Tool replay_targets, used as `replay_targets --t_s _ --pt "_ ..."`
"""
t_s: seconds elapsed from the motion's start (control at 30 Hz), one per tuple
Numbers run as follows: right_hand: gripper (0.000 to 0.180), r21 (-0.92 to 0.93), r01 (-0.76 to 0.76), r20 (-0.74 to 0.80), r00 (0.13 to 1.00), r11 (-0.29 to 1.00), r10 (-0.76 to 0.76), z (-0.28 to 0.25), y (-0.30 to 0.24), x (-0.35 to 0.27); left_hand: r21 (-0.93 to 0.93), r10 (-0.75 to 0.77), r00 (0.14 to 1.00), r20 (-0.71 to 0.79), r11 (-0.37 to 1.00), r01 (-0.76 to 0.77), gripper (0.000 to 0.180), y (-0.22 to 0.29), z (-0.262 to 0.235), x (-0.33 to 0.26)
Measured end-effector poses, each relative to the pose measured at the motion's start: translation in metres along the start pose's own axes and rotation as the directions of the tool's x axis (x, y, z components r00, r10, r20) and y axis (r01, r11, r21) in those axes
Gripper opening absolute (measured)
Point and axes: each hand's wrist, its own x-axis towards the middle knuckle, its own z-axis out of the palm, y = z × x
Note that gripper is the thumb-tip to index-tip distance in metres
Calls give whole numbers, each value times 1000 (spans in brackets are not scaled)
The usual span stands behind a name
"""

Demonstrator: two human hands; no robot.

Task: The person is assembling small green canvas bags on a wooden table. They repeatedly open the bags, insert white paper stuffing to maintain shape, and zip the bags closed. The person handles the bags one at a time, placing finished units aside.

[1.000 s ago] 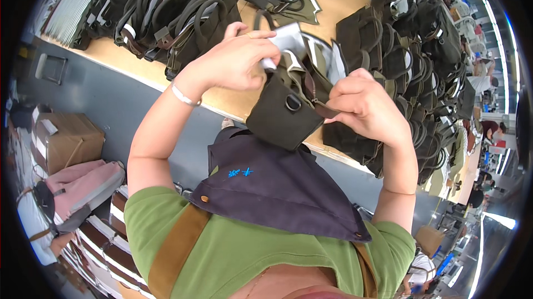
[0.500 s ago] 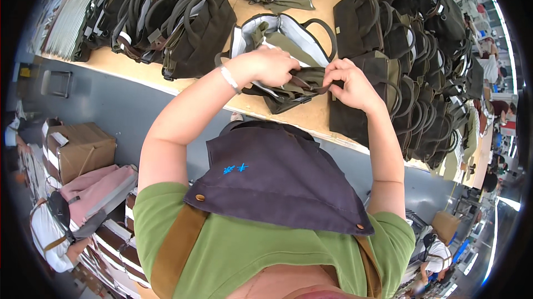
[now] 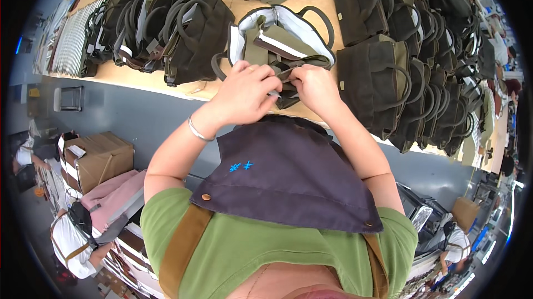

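An olive-green and dark handbag (image 3: 266,13) with a pale lining gapes wide on the table in front of me. Inside it lies olive fabric with a white and brown edge (image 3: 283,45). At the bag's near rim my left hand (image 3: 247,92) has its fingers curled in on a narrow brown strap (image 3: 288,71). My right hand (image 3: 317,89) pinches the same strap from the other side. A small pale, shiny bit pokes out under the left fingers; its kind is unclear. The fingers cover part of the near rim.
Rows of finished-looking dark handbags (image 3: 369,82) crowd the table to the right, and more bags (image 3: 200,38) stand at the left. Flat pale panels (image 3: 72,38) are stacked at the far left. A brown carton (image 3: 100,160) sits at left. Co-workers are behind on both sides.
Both hands have come closer together and toward me. The left hand has left the bag's inside for its near rim. The olive fabric with the white and brown edge now shows inside.
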Motion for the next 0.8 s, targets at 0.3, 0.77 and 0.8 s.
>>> replay_targets --t_s 0.3,0.77,0.8 --pt "8 244 66 134 986 967 -101 -2 11 17 62 -69 964 -256 994 87 9 -1 31 1" --pt "9 416 -104 344 938 903 -51 -102 -13 31 -90 -34 998 -53 995 30 22 10 -65 54" --pt "8 419 -113 342 939 901 -41 -102 -12 30 -87 -46 999 -26 995 44 22 9 -65 54"
